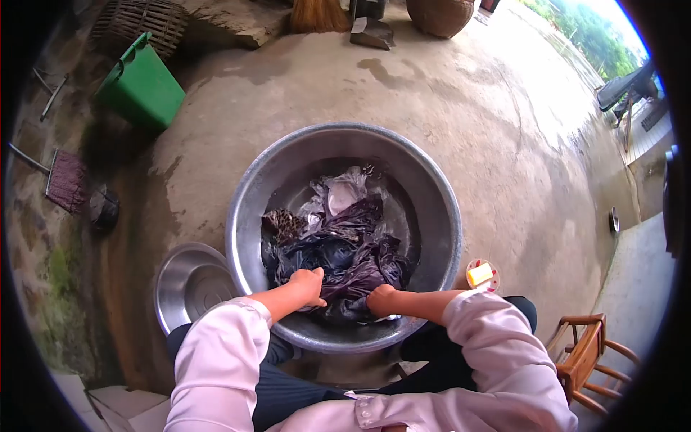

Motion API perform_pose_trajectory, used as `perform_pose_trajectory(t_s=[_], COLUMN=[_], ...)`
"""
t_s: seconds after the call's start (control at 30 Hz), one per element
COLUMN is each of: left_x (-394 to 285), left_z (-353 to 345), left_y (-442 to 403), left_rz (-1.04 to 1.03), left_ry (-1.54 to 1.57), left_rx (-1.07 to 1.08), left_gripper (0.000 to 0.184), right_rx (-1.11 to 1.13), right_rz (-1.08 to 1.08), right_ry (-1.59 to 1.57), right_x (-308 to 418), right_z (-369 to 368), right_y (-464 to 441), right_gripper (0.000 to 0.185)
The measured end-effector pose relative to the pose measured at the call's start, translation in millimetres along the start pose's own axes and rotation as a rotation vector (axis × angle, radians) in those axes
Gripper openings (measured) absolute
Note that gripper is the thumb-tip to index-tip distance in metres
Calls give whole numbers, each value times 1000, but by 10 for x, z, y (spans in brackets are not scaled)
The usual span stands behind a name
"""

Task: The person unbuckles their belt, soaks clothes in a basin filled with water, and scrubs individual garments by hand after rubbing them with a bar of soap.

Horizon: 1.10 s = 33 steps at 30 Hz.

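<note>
A large metal basin [435,252] stands on the floor between my knees, with water and wet clothes [360,266] in it. The clothes are dark purple, black, leopard-patterned and pale. My left hand [308,286] is over the near left part of the heap, its fingers bent down at the dark cloth; what it grips, if anything, is unclear. At the near right of the heap, my right hand [381,300] is closed on dark cloth, its fingertips hidden in the folds.
A smaller metal bowl [169,281] touches the basin's left side. Yellow soap [479,274] lies on a dish at the right. Further out are a wooden chair [579,360], a green bin [142,86], a mop [66,180], a broom [318,16] and a dustpan [371,33].
</note>
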<state>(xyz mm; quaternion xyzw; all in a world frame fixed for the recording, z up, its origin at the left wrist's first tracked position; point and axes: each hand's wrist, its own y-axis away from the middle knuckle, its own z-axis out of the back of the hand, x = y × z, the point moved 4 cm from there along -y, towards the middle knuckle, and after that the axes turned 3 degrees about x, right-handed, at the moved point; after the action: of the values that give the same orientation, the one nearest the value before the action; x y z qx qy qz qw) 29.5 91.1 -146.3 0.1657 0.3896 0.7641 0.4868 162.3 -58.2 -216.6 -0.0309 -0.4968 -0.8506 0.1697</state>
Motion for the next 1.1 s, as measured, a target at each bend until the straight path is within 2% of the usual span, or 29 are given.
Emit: perform_pose_trajectory(t_s=[0.13,0.17,0.2,0.23,0.27,0.3,0.33,0.37,0.43,0.47,0.53,0.6,0.63,0.73,0.83,0.93,1.03,1.1], left_x=[-75,-105,-112,-138,-163,-148,-125,-97,-26,1,70,100,98,120,150,174,132,86], left_z=[-364,-443,-411,-463,-577,-698,-814,-881,-908,-904,-917,-912,-814,-724,-679,-474,-402,-376], left_y=[-385,-504,-514,-580,-666,-782,-911,-984,-1001,-1002,-1051,-1003,-918,-884,-838,-646,-568,-553], left_rz=[61,113,262,290,311,347,384,427,286,214,216,189,163,140,126,53,-45,-79], left_ry=[-153,-169,-83,-160,-237,-213,-186,-157,-100,-78,-15,28,43,103,110,84,45,8], left_rx=[49,140,191,106,23,15,7,0,-71,-108,-124,-132,-142,-150,-117,-31,69,154], left_gripper=[94,97,94,93,92,91,89,88,86,85,83,81,80,77,77,77,76,76], right_rx=[36,55,74,223,336,465,469,301,-723,-859,-726,-599,-637,-846,-631,-485,-235,-171], right_rz=[-69,-71,-73,0,-5,-152,-197,-113,-261,-263,-396,-488,-497,-478,-514,-424,-83,114], right_ry=[-36,-60,-81,-213,-474,-616,-729,-539,-504,-485,-432,-535,-519,-576,-822,-743,-196,-47], right_x=[-147,-237,-342,-440,-614,-642,-822,-879,-1398,-1420,-1322,-1277,-1266,-1127,-1123,-1068,-957,-893], right_z=[-95,-16,116,276,388,815,969,1418,1547,1691,1777,1362,1125,788,486,309,-163,-315], right_y=[-359,-374,-368,-304,-215,163,125,173,-203,-131,-100,-488,-691,-668,-610,-572,-965,-969], right_gripper=[37,41,45,62,71,73,72,70,61,64,74,80,84,71,49,33,27,27])
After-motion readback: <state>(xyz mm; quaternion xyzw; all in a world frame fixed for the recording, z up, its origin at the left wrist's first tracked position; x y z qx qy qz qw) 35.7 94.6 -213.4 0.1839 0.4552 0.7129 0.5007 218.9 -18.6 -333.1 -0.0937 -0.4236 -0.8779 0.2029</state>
